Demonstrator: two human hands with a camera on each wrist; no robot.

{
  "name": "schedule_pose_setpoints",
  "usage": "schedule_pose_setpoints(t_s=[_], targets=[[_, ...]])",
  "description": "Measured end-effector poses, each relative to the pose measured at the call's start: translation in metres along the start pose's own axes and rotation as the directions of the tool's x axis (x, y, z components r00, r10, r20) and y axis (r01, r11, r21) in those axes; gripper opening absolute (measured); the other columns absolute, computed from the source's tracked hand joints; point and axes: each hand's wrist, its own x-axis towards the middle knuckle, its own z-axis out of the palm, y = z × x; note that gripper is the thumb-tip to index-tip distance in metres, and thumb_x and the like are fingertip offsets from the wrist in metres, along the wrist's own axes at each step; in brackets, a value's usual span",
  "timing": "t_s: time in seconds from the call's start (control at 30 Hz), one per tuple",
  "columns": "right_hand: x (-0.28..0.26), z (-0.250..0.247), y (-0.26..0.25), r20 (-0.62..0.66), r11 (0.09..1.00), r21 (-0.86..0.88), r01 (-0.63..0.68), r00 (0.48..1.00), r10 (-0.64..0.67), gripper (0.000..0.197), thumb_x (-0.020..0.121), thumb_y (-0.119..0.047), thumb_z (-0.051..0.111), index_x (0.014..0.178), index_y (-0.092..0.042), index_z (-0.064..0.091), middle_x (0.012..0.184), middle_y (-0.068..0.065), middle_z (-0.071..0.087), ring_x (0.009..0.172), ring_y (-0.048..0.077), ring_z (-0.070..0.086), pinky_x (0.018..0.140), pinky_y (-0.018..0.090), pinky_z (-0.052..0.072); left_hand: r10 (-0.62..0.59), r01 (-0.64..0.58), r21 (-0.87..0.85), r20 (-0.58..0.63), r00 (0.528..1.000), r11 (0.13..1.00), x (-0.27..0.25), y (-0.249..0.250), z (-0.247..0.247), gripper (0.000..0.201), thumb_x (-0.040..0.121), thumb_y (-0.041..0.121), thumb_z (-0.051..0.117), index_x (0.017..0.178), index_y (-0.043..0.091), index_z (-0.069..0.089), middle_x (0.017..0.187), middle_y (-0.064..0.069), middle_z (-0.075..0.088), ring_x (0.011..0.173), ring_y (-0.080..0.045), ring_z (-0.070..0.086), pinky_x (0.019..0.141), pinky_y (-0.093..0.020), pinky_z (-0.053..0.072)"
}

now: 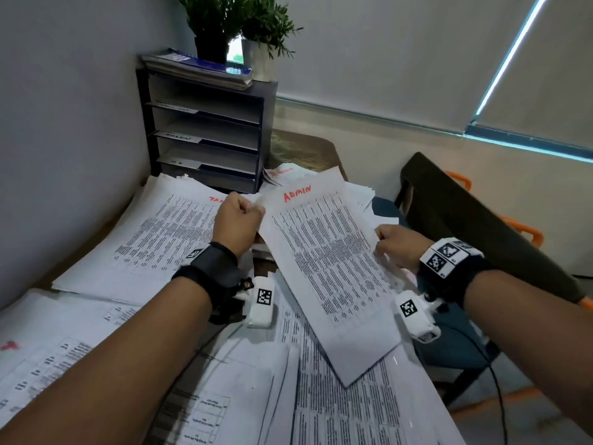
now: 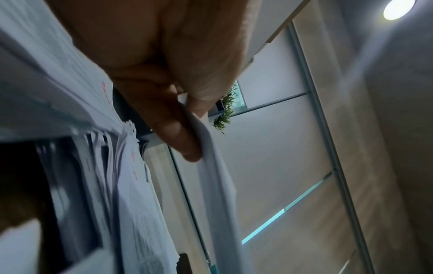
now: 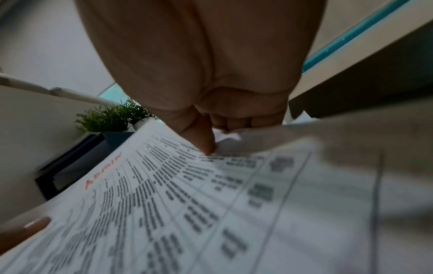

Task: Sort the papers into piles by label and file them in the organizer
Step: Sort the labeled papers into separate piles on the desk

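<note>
A printed sheet marked ADMIN in red [image 1: 324,264] hangs above the desk, held by both hands. My left hand [image 1: 239,216] pinches its upper left edge; the left wrist view shows thumb and finger closed on the paper edge [image 2: 206,148]. My right hand [image 1: 396,242] pinches the sheet's right edge, its thumb on the ADMIN sheet [image 3: 164,194] in the right wrist view. A dark organizer [image 1: 205,130] with several labelled shelves stands against the wall behind. A pile with a red label [image 1: 154,236] lies left of the sheet.
Loose papers [image 1: 337,412] cover the desk front, and another red-marked pile [image 1: 41,345] lies at the near left. Two potted plants [image 1: 237,30] and a stack of folders sit atop the organizer. A dark chair [image 1: 465,220] stands to the right.
</note>
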Motion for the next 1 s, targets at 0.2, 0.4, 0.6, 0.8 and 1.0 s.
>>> schedule_pose_setpoints(t_s=[0.2, 0.4, 0.6, 0.8, 1.0], targets=[[0.076, -0.058, -0.039, -0.206, 0.962, -0.272, -0.029, 0.978, -0.029, 0.015, 0.095, -0.006, 0.046, 0.090, -0.002, 0.059, 0.087, 0.015, 0.061, 0.079, 0.029, 0.054, 0.065, 0.027, 0.038, -0.193, 0.267, -0.390, 0.220, 0.956, 0.881, 0.004, -0.010, 0.029, 0.031, 0.098, 0.032, 0.062, 0.115, 0.008, 0.051, 0.094, -0.009, 0.067, 0.063, -0.020, 0.066, 0.055, -0.032, 0.058], [0.176, -0.068, -0.056, -0.265, 0.901, -0.428, -0.073, 0.963, -0.048, 0.018, 0.099, -0.010, 0.045, 0.104, 0.003, 0.056, 0.121, 0.029, 0.060, 0.112, 0.041, 0.058, 0.087, 0.035, 0.044, -0.246, 0.352, -0.366, 0.307, 0.919, 0.861, 0.010, -0.031, 0.032, 0.031, 0.096, 0.031, 0.065, 0.109, 0.005, 0.057, 0.090, -0.013, 0.065, 0.062, -0.023, 0.060, 0.063, -0.038, 0.055], [0.240, -0.059, -0.076, -0.266, 0.867, -0.491, -0.086, 0.962, -0.055, 0.033, 0.096, -0.012, 0.051, 0.123, 0.006, 0.058, 0.125, 0.029, 0.059, 0.117, 0.043, 0.056, 0.093, 0.041, 0.045, -0.277, 0.393, -0.373, 0.327, 0.903, 0.840, 0.017, -0.038, 0.035, 0.030, 0.096, 0.032, 0.066, 0.107, 0.006, 0.057, 0.086, -0.011, 0.066, 0.059, -0.020, 0.060, 0.069, -0.046, 0.058], [0.281, -0.060, -0.108, -0.346, 0.862, -0.507, -0.011, 0.918, -0.192, 0.038, 0.091, -0.015, 0.059, 0.125, 0.001, 0.058, 0.129, 0.028, 0.057, 0.119, 0.044, 0.055, 0.095, 0.046, 0.046, -0.303, 0.419, -0.404, 0.322, 0.897, 0.813, 0.018, -0.038, 0.038, 0.030, 0.095, 0.030, 0.067, 0.106, 0.004, 0.056, 0.083, -0.012, 0.064, 0.055, -0.020, 0.059, 0.071, -0.057, 0.057], [0.256, -0.011, -0.124, -0.214, 0.828, -0.545, 0.130, 0.934, -0.287, 0.032, 0.092, -0.020, 0.058, 0.121, -0.005, 0.059, 0.122, 0.020, 0.063, 0.102, 0.037, 0.063, 0.085, 0.039, 0.052, -0.314, 0.431, -0.380, 0.331, 0.890, 0.819, 0.016, -0.040, 0.036, 0.026, 0.094, 0.030, 0.068, 0.101, 0.007, 0.057, 0.082, -0.012, 0.065, 0.057, -0.021, 0.060, 0.072, -0.057, 0.058]])
